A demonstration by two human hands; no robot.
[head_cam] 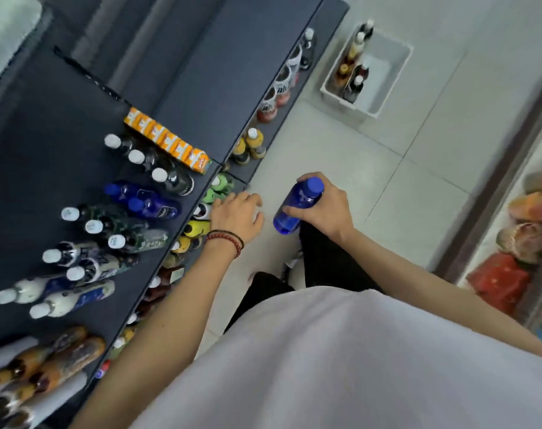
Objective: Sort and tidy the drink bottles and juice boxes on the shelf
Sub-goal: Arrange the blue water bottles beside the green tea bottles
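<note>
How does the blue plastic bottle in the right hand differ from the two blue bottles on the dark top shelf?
The blue plastic bottle in the right hand is gripped above the floor, off the shelf; the two blue bottles stand untouched on the dark top shelf. The held one is alone; the pair stands among white-capped dark bottles. All have blue bodies and blue caps.

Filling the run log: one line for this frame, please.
right hand: grips blue bottle, off shelf | left hand: open, by lower-shelf bottles | top shelf: two more blue bottles
</note>
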